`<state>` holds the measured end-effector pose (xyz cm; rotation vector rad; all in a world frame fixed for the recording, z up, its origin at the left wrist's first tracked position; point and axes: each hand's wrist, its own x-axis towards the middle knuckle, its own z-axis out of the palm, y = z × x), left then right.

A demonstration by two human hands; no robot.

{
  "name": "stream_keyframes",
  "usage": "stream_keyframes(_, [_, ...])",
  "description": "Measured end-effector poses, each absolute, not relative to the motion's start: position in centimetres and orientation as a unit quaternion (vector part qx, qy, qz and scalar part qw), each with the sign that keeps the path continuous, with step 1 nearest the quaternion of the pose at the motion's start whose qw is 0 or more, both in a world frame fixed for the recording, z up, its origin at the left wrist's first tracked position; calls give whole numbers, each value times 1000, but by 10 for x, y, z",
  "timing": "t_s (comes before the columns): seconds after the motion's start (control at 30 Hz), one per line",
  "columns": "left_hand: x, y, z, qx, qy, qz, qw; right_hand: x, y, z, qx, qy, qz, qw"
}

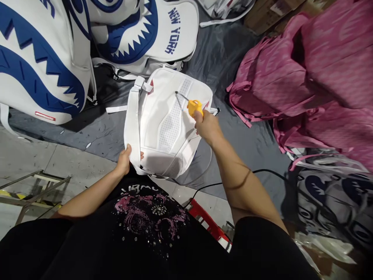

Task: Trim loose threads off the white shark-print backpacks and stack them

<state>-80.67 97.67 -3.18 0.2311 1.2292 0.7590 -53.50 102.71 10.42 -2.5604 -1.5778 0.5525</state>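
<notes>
A white backpack [151, 120] lies in front of me with its padded back panel and straps facing up. My left hand [124, 161] is closed around the lower part of its left shoulder strap [133, 120], with fingertips showing at the strap's inner edge. Over the panel's right side, my right hand [208, 126] grips a yellow-handled tool [194, 107] with a thin dark rod pointing up and left. The rod's tip is over the upper middle of the panel; whether it touches, I cannot tell.
White backpacks with blue shark mouths [43, 66] stand at the left and back. Pink backpacks [279, 77] are piled at the right, above grey patterned bags [326, 198]. A black cable [262, 170] crosses the grey-covered table [233, 147]. Cardboard boxes [268, 15] sit behind.
</notes>
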Motion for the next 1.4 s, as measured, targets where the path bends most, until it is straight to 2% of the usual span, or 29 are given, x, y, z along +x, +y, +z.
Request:
stream_keyframes(0.1, [-807, 978, -30, 99, 566, 342, 744, -530, 1029, 112, -819, -538, 199, -4])
stream_keyframes(0.17, [-807, 978, -29, 98, 568, 342, 742, -529, 1028, 117, -830, -534, 160, -23])
stream_keyframes(0.27, [-807, 978, -29, 101, 565, 343, 743, -527, 1030, 120, -847, -525, 80, -26])
stream_keyframes(0.53, [-807, 977, -32, 112, 558, 350, 744, -529, 1034, 127, -836, -543, 75, -20])
stream_keyframes(0.6, [-807, 977, -33, 113, 555, 348, 747, -538, 1025, 134, -826, -549, 123, -41])
stream_keyframes(0.73, [-808, 977, -34, 105, 556, 346, 749, -556, 999, 144, -717, -588, 356, -113])
stream_keyframes(0.87, [-807, 981, -33, 119, 561, 338, 746, -566, 984, 147, -706, -602, 366, -74])
stream_keyframes(0.97, [-808, 984, -30, 131, 578, 307, 744, -575, 977, 147, -662, -624, 403, -97])
stream_keyframes(1.17, [-804, 982, -27, 239, 573, 312, 719, -544, 976, 171, -723, -618, 290, -110])
stream_keyframes(1.27, [-794, 983, -28, 290, 553, 336, 705, -506, 978, 193, -823, -553, 89, -94])
stream_keyframes(1.3, [-790, 984, -28, 297, 552, 346, 698, -496, 977, 198, -837, -532, 75, -105])
stream_keyframes(1.4, [-785, 985, -27, 293, 567, 383, 668, -475, 960, 200, -807, -524, 207, -178])
